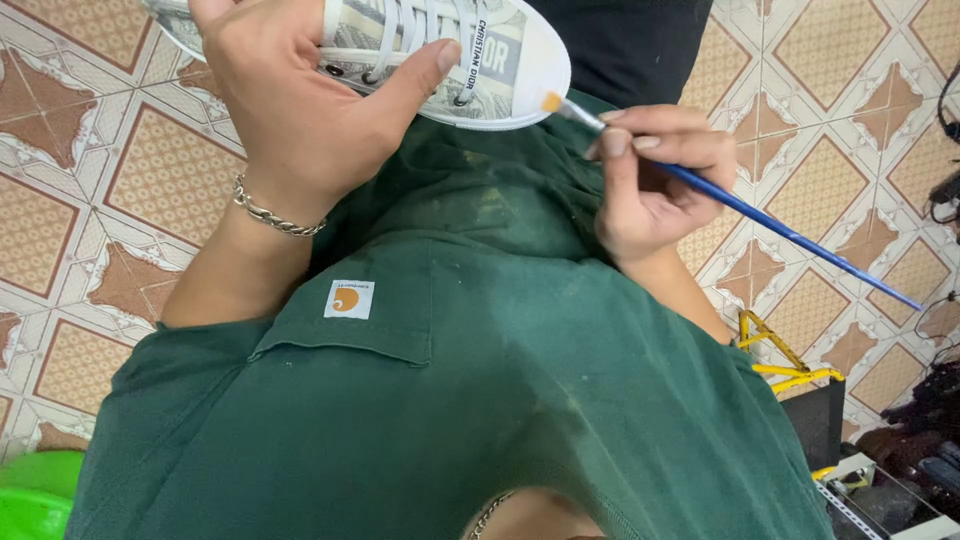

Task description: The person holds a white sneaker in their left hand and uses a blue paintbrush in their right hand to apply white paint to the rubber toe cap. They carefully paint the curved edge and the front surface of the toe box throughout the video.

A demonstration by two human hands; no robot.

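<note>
The left hand (290,110) is gripping a white lace-up sneaker (470,70) from the side, thumb pressing across the laced upper near the eyelets while the remaining fingers are wrapping round the far side out of sight, so the hand is clamped on the shoe. The sneaker is lying with its long axis running roughly left to right across the top of the view, its rounded white toe cap pointing toward the right hand (650,180). That hand is pinching a thin paintbrush (740,205) with a blue handle between thumb and fingertips, fingers closed together on the shaft close to the metal ferrule. The brush's long axis is slanting from the sneaker's toe down and away to the right, and its orange-tinted bristle tip is sitting just beside the edge of the toe cap (whether it is actually touching the rubber cannot be told from this angle). Of the two hands, the right one is nearer the toe, the left nearer the laces. Below the sneaker, a dark green shirt (450,380) is filling the middle of the view, and a silver chain bracelet (275,215) is circling the left wrist, below the sneaker's heel end.
</note>
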